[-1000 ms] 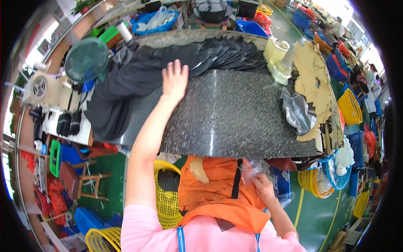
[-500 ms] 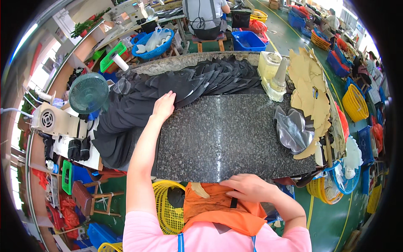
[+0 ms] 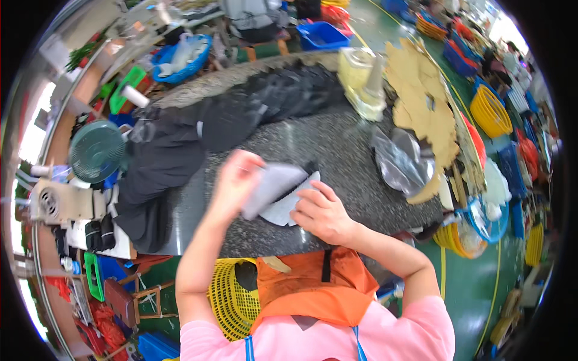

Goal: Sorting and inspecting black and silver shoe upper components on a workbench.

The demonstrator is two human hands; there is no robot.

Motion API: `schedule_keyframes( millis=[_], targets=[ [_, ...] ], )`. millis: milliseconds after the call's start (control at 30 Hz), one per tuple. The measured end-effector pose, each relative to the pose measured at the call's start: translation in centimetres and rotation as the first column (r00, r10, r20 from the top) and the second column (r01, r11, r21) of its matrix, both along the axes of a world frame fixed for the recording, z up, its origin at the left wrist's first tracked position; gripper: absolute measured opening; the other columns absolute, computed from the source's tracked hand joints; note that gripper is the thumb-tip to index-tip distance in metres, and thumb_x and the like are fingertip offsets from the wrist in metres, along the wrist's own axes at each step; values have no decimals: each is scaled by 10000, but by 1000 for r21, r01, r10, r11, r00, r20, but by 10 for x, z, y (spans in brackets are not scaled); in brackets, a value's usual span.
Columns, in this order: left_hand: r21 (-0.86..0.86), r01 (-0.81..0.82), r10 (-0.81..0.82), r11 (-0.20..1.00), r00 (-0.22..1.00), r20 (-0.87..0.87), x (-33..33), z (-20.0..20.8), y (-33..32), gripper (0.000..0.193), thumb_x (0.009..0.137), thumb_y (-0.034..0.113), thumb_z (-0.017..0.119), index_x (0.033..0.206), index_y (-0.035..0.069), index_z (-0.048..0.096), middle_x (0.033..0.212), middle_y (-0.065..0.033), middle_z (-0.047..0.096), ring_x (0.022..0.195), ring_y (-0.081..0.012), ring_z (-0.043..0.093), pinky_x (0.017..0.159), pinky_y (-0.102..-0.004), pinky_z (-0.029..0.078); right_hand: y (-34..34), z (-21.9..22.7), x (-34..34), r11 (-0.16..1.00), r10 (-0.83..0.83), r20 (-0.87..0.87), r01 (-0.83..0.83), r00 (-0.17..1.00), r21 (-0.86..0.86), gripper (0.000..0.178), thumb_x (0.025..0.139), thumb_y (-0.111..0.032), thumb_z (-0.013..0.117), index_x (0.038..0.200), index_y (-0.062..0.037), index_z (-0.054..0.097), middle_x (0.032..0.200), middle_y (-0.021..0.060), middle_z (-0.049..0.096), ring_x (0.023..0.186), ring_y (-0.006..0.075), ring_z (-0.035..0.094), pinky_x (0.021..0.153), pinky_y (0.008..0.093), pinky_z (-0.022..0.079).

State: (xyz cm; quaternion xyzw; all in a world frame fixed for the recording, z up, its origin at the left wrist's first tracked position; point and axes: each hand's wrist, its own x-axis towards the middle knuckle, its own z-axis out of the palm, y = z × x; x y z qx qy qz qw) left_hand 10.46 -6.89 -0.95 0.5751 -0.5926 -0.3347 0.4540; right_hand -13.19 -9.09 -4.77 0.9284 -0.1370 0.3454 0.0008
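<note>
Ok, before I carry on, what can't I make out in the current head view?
- Head view: how the left hand grips the grey panels; motion blur hides it.
- Head view: the panel edge under the right hand, covered by its fingers.
- Head view: the head of the person in grey, cut off by the top edge.
- Head view: the yellow basket's right side, behind the orange apron.

I can read no words, labels, numbers or signs through my head view. No lettering is legible to me on the cream machine housing [image 3: 60, 198], the orange apron [image 3: 307, 292], the pale yellow plastic container [image 3: 354, 78] or the blurred grey cut pieces [image 3: 275, 183] above the dark speckled counter [image 3: 325, 141].
</note>
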Motion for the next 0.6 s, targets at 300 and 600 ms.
schedule_keyframes(
  millis=[300,600],
  targets=[
    [-650,-417,762,635,200,616,111,-32,27,376,809,87,649,1156,-18,551,1200,-182,522,1137,-321,479,993,-397,370,-2,12,-86,813,-521,-241,562,819,152,416,693,-243,732,1050,-92,582,1008,98,555,981,310,523,884,434,418],
    [-138,367,-217,920,771,599,-119,-51,93,407,656,126,770,1035,67,635,1209,-157,530,1261,-417,393,1027,-518,353,-43,15,-165,591,-442,-284,514,851,622,121,774,-100,644,858,-26,688,811,139,654,773,302,641,708,365,505]
  ],
)
